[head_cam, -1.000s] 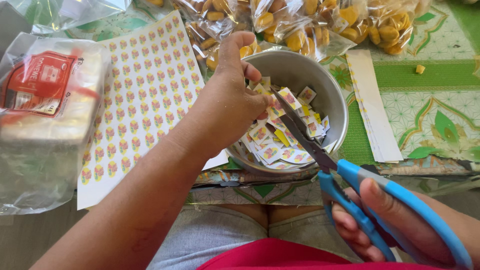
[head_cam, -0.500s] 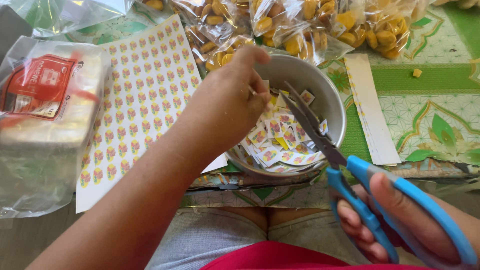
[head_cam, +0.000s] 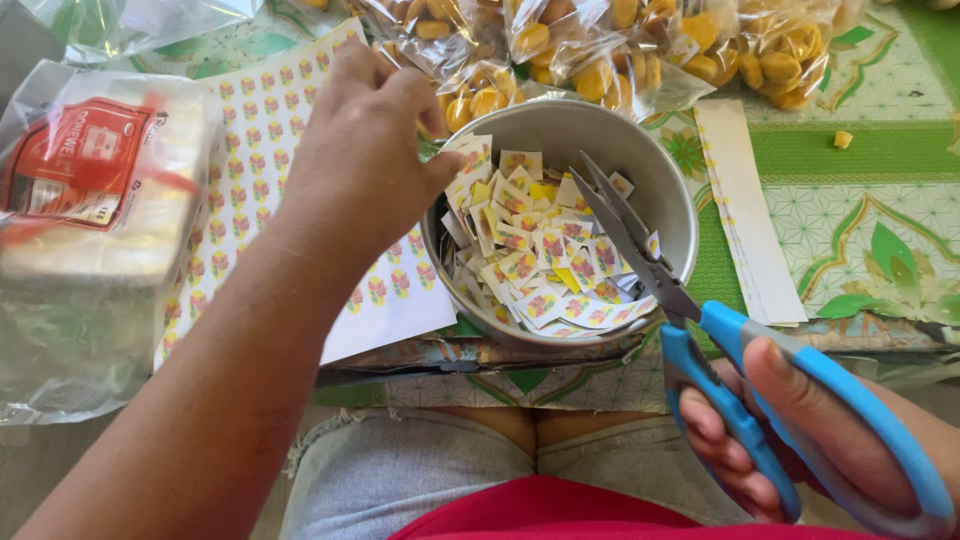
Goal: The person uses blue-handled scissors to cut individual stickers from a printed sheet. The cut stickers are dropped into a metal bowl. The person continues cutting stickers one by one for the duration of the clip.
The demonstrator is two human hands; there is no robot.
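One bowl, one scissors, perhaps four snack bags.

- A green mat with white leaf and lattice patterns covers the surface.
- Clear bags of yellow snacks lie in a heap along the far edge.
- A large clear plastic bag with a red label sits at the left, over a grey floor.
- Soft, even daylight falls throughout, with faint shadows.

My scissors have dull steel blades and glossy blue plastic handles. The bowl is brushed metal; the stickers are glossy paper.
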